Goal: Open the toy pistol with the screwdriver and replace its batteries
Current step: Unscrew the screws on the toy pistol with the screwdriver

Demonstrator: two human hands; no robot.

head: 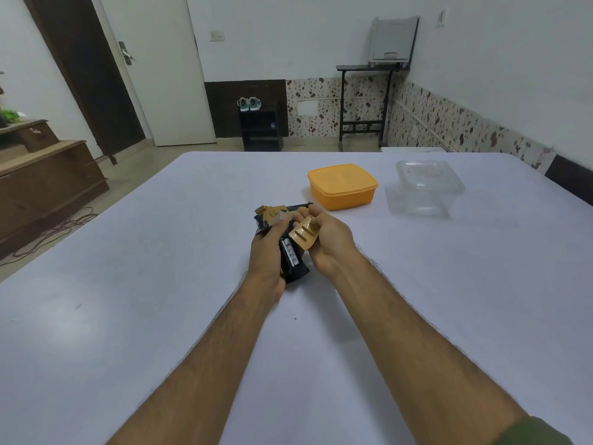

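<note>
A wide white surface (160,284) fills the room's middle. Just nearer than the orange box (342,186), the left hand (268,256) has its grip clamped round the black toy pistol (290,252), battery (291,254) showing in the handle. The right hand (327,242) pinches the tan battery cover (305,234). A clear container (423,187) sits right of the box.

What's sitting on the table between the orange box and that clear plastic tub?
Nothing: in the head view, only bare white table separates the orange box from the clear plastic tub.
</note>
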